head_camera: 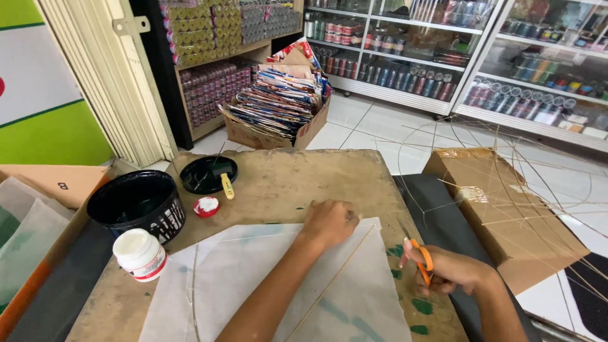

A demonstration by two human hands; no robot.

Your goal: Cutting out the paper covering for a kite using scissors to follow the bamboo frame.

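Far left of the fingers sit a white jar [140, 253] and a black tub [137, 202], with a red cap [206, 206] and a black lid [208, 173] beyond. The left hand [329, 221] presses flat on the white paper [253, 278] on the bench [278, 180], fingers together, a thin stick [339, 275] just right of them. The right hand [453, 269] has its fingers clamped through orange scissors [421, 259]. A cardboard box [500, 202] lies further right.
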